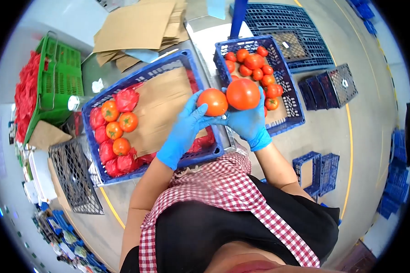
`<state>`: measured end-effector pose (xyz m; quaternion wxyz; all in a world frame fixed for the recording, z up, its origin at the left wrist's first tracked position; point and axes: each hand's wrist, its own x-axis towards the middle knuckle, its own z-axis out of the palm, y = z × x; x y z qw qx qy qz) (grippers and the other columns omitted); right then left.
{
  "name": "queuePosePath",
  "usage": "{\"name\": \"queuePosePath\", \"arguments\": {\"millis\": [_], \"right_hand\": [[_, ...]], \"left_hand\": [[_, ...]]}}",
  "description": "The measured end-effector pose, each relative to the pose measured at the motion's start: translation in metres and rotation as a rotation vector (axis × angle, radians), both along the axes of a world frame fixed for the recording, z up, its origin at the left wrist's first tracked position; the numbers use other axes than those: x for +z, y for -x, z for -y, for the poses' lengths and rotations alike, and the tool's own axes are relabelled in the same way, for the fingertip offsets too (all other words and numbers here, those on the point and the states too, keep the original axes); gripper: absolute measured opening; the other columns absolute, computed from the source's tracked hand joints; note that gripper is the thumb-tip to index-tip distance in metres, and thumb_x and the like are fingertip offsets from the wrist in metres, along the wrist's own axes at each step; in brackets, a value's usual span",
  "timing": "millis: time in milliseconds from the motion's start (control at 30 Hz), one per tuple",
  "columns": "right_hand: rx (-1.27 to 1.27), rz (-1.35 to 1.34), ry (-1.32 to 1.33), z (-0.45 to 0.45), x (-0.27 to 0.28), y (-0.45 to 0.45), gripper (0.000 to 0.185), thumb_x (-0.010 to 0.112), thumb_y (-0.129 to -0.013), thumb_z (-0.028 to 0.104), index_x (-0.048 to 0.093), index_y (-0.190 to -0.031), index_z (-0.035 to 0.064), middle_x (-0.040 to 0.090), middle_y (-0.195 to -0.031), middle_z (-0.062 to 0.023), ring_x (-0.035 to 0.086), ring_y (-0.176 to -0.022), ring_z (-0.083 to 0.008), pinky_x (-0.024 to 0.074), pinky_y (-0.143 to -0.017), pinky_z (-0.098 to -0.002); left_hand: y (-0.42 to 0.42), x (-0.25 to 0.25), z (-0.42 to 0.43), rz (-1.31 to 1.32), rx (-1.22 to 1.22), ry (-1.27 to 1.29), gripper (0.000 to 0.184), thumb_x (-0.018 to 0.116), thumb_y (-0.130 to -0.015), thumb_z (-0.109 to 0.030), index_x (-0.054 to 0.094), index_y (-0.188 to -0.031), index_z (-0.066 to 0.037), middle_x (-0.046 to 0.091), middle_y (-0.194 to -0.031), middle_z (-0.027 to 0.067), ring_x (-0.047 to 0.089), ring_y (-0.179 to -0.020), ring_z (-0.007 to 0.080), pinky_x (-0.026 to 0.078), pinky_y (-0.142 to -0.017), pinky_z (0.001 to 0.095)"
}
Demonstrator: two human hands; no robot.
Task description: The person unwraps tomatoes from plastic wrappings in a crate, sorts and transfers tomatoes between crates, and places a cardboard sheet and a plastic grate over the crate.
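Note:
Both my hands wear blue gloves and are close together between two blue crates. My left hand (185, 129) is closed around a red-orange tomato (212, 103). A larger red tomato (243, 94) sits in my right hand (248, 123), its fingers around the underside and side. To the left, a blue crate (203, 83) holds several bare tomatoes (128, 122) and red-wrapped pieces (126, 99) along its left end, beside a brown paper sheet (159, 107). Several loose tomatoes (254, 62) lie in the right blue crate (290, 86).
Cardboard sheets (134, 25) are stacked behind the left crate. A green crate (64, 75) with red netting (27, 95) stands at far left. A black crate (76, 177) is nearer. Stacked crates (337, 86) and a blue pallet (282, 27) rest on the floor at right.

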<state>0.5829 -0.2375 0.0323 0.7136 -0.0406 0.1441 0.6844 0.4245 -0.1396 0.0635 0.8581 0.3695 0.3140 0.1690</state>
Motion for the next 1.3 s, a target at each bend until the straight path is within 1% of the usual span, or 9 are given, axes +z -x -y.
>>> {"name": "queuePosePath", "arguments": {"millis": [167,233,300,400,500,733,1000,1200,1300], "right_hand": [[-0.082,-0.008,0.000,0.010,0.014,-0.008,0.070,0.045,-0.082,0.063,0.038,-0.130,0.0119,0.041,-0.134,-0.0140,0.037,-0.126,-0.0336,0.0243,-0.106,-0.0570],[-0.068,0.635,0.105,0.012,0.016,-0.005,0.069,0.047,-0.082,0.061,0.038,-0.130,0.0120,0.041,-0.134,-0.0136,0.037,-0.126,-0.0328,0.0247,-0.106,-0.0563],[-0.081,0.717,0.127,0.009,0.014,-0.001,0.068,0.050,-0.082,0.059,0.039,-0.130,0.0122,0.042,-0.134,-0.0132,0.038,-0.126,-0.0320,0.0252,-0.106,-0.0559],[-0.093,0.156,0.046,0.005,0.010,0.000,0.067,0.052,-0.081,0.057,0.039,-0.130,0.0126,0.042,-0.134,-0.0125,0.038,-0.126,-0.0310,0.0260,-0.106,-0.0550],[-0.026,0.009,-0.019,0.005,0.018,0.001,0.066,0.052,-0.082,0.056,0.039,-0.130,0.0120,0.042,-0.134,-0.0122,0.039,-0.125,-0.0302,0.0274,-0.106,-0.0537],[-0.045,0.232,0.130,0.001,0.010,0.013,0.063,0.051,-0.083,0.055,0.041,-0.128,0.0112,0.044,-0.131,-0.0127,0.041,-0.123,-0.0311,0.0310,-0.103,-0.0551],[-0.005,0.081,0.107,0.003,0.023,0.014,0.063,0.049,-0.084,0.056,0.042,-0.127,0.0106,0.044,-0.131,-0.0137,0.041,-0.122,-0.0317,0.0327,-0.101,-0.0562],[0.002,0.031,0.041,0.002,0.028,0.015,0.064,0.047,-0.085,0.057,0.041,-0.129,0.0109,0.042,-0.133,-0.0142,0.038,-0.125,-0.0338,0.0317,-0.101,-0.0586],[-0.005,0.008,0.024,0.003,0.031,0.015,0.064,0.046,-0.085,0.057,0.041,-0.129,0.0109,0.041,-0.134,-0.0142,0.037,-0.126,-0.0342,0.0314,-0.101,-0.0596]], "left_hand": [[-0.009,-0.008,0.001,0.070,-0.049,0.057,0.057,0.054,-0.090,-0.019,0.028,-0.139,-0.004,0.042,-0.132,0.0172,0.055,-0.112,0.0314,0.048,-0.093,0.0416],[-0.010,-0.004,0.000,0.077,-0.039,0.082,0.058,0.055,-0.089,-0.019,0.029,-0.139,-0.005,0.043,-0.132,0.0168,0.054,-0.114,0.0302,0.048,-0.093,0.0415],[-0.007,-0.001,-0.002,0.078,-0.024,0.108,0.059,0.056,-0.087,-0.019,0.031,-0.138,-0.006,0.043,-0.131,0.0160,0.053,-0.114,0.0284,0.049,-0.091,0.0405],[-0.003,-0.001,-0.003,-0.004,-0.034,0.005,0.059,0.058,-0.086,-0.021,0.033,-0.137,-0.007,0.045,-0.130,0.0141,0.055,-0.111,0.0257,0.051,-0.088,0.0367],[0.000,0.004,0.001,-0.061,-0.004,-0.025,0.060,0.061,-0.084,-0.021,0.035,-0.137,-0.008,0.047,-0.128,0.0125,0.056,-0.109,0.0235,0.052,-0.084,0.0337],[0.004,0.013,0.003,-0.160,0.002,-0.083,0.061,0.068,-0.080,-0.020,0.040,-0.133,-0.007,0.054,-0.118,0.0104,0.061,-0.096,0.0200,0.054,-0.073,0.0299],[0.010,0.005,0.004,-0.171,0.074,-0.130,0.064,0.071,-0.078,-0.021,0.042,-0.132,-0.003,0.057,-0.114,0.0109,0.063,-0.090,0.0188,0.055,-0.065,0.0274],[0.014,0.007,0.002,-0.158,0.060,-0.107,0.065,0.069,-0.079,-0.028,0.042,-0.133,-0.005,0.055,-0.118,0.0120,0.062,-0.096,0.0215,0.056,-0.071,0.0312],[0.013,0.009,0.001,-0.073,0.108,0.075,0.065,0.065,-0.081,-0.035,0.041,-0.134,-0.005,0.054,-0.120,0.0119,0.060,-0.101,0.0237,0.056,-0.076,0.0348]]}}
